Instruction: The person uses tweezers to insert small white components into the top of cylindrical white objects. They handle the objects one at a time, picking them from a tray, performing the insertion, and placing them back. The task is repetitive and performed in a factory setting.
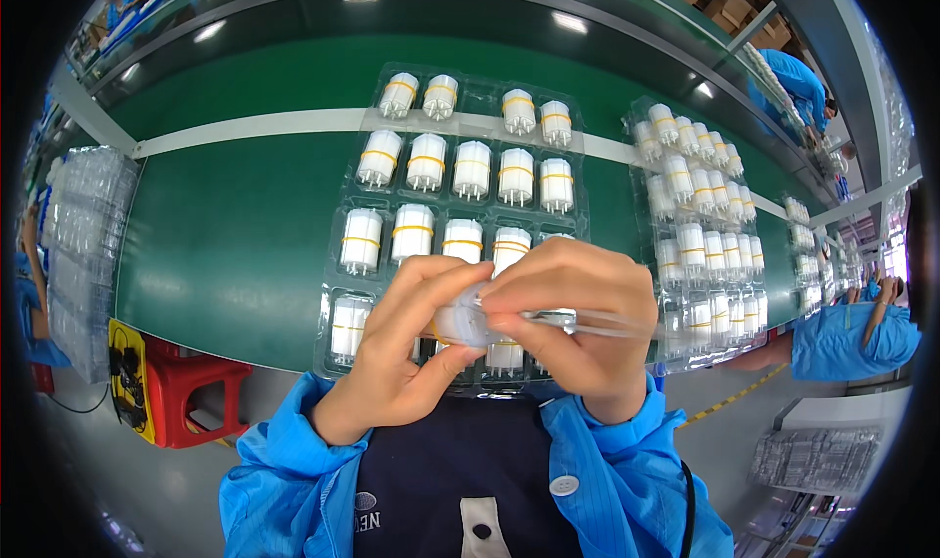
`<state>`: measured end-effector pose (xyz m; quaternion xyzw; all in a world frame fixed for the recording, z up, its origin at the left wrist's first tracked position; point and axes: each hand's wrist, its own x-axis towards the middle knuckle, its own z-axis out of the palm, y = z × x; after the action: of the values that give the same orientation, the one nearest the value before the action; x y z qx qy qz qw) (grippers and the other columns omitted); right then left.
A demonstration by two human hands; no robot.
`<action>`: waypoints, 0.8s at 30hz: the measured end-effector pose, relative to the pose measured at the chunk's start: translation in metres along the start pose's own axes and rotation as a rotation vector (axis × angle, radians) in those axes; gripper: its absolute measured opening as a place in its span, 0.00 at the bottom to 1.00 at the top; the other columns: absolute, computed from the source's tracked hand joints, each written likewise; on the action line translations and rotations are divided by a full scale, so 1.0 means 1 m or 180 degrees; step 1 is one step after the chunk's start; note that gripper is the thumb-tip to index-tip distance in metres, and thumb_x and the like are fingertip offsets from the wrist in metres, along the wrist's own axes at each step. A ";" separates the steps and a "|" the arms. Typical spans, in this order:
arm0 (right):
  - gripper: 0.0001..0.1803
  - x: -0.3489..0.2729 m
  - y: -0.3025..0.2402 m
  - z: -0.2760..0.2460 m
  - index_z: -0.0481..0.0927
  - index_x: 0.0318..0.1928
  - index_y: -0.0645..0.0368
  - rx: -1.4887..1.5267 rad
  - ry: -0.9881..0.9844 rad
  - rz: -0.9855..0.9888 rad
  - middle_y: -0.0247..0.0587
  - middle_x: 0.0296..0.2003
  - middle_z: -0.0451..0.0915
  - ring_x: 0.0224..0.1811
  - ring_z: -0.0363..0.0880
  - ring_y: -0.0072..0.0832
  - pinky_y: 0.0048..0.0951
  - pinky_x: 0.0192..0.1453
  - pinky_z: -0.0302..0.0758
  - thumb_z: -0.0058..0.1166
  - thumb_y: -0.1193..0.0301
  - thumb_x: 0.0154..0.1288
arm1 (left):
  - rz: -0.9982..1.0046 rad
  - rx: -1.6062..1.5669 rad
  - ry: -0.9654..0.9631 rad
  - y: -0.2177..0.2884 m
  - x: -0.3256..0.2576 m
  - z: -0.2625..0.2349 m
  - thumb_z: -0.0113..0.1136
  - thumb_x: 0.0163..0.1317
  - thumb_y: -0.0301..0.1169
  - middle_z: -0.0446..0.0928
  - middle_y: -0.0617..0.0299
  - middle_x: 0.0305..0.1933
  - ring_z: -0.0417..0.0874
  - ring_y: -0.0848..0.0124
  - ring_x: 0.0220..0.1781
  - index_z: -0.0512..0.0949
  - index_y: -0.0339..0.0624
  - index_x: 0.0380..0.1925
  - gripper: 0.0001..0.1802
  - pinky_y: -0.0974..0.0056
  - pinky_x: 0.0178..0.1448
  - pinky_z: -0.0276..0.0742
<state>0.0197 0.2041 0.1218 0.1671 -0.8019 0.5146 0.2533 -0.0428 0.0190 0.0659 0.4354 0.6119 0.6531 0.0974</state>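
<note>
My left hand [401, 343] is closed round a white cylinder [465, 325], tilted in front of my body, its pale end facing my right fingers. My right hand [578, 313] pinches at that end. A thin, pale, see-through strip [587, 323] lies between its fingers and trails right, blurred by motion. Just beyond both hands is a clear plastic tray [479, 93] with rows of white cylinders [472, 171], each with a yellow band and metal pins at one end. Part of the tray's nearest rows is hidden behind my hands. One slot in its far row holds no cylinder.
On the right of the green table [225, 235] stand more filled clear trays [700, 196]. Clear trays are stacked [86, 255] at the left edge. A red stool [201, 392] stands on the floor near the left. People in blue work at the sides.
</note>
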 end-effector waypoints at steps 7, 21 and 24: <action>0.10 -0.015 -0.006 0.018 0.85 0.39 0.66 0.0796 0.0775 0.0342 0.48 0.35 0.86 0.38 0.84 0.34 0.31 0.42 0.79 0.66 0.79 0.55 | 0.0269 -0.0417 0.0711 -0.014 -0.001 0.019 0.69 0.51 0.17 0.74 0.45 0.57 0.77 0.54 0.56 0.69 0.34 0.56 0.31 0.56 0.58 0.75; 0.08 -0.016 -0.001 0.021 0.85 0.37 0.68 0.0271 0.0691 0.0125 0.50 0.34 0.86 0.35 0.85 0.34 0.28 0.39 0.79 0.64 0.82 0.55 | 0.0245 0.0654 0.0555 -0.003 0.002 0.015 0.68 0.48 0.18 0.73 0.46 0.54 0.75 0.51 0.52 0.73 0.32 0.58 0.33 0.56 0.54 0.72; 0.07 -0.015 0.000 0.021 0.85 0.37 0.68 0.0339 0.0702 0.0137 0.50 0.34 0.86 0.35 0.85 0.34 0.28 0.39 0.79 0.64 0.81 0.55 | 0.0392 0.0936 0.0509 -0.002 0.004 0.013 0.68 0.47 0.17 0.74 0.47 0.54 0.74 0.52 0.52 0.73 0.33 0.58 0.33 0.56 0.54 0.72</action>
<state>0.0273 0.1855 0.1057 0.1055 -0.7441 0.5770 0.3196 -0.0374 0.0312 0.0639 0.4283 0.6787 0.5939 -0.0565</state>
